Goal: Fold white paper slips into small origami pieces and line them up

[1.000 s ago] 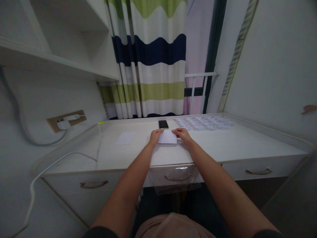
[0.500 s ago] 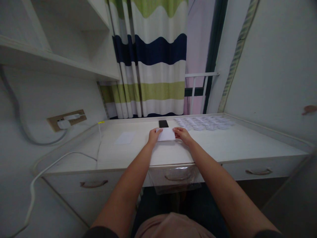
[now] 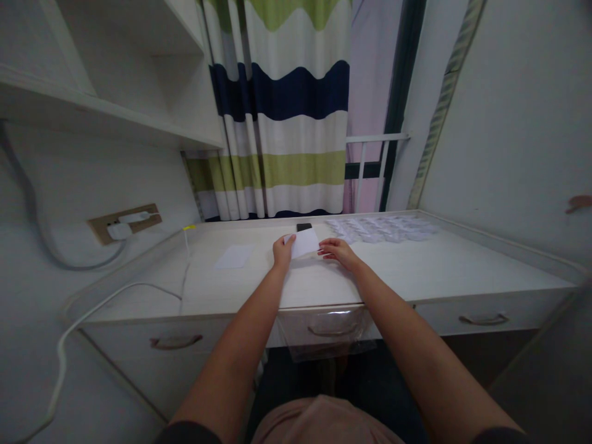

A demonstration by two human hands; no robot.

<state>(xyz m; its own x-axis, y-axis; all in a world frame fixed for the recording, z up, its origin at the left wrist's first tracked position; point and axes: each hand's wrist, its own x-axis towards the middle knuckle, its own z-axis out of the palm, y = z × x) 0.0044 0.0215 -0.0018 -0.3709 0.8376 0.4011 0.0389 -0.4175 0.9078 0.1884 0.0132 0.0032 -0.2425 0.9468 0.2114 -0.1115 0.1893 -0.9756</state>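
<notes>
My left hand (image 3: 282,250) pinches the left edge of a sheet of white paper (image 3: 305,243), thumb on top. The paper is tilted, held above the desk. At its right edge is my right hand (image 3: 338,251), its fingers stretched out and slightly apart. Those fingertips are beside the paper's corner; whether they touch it I cannot tell. Behind the paper lies a black phone-like slab (image 3: 304,227), partly covered by it. Another white sheet (image 3: 234,256) lies flat on the desk, left of my left hand.
Rows of folded white paper pieces (image 3: 382,229) lie at the back right of the white desk (image 3: 444,265). A clear plastic bag (image 3: 326,336) hangs over the middle drawer. On the left, a white cable (image 3: 115,291) runs over the desk edge, below a wall socket (image 3: 124,223).
The paper has shifted slightly left and tilted, its right side now higher. My left hand moved a little left with it, and my right hand's fingers have loosened from its right edge.
</notes>
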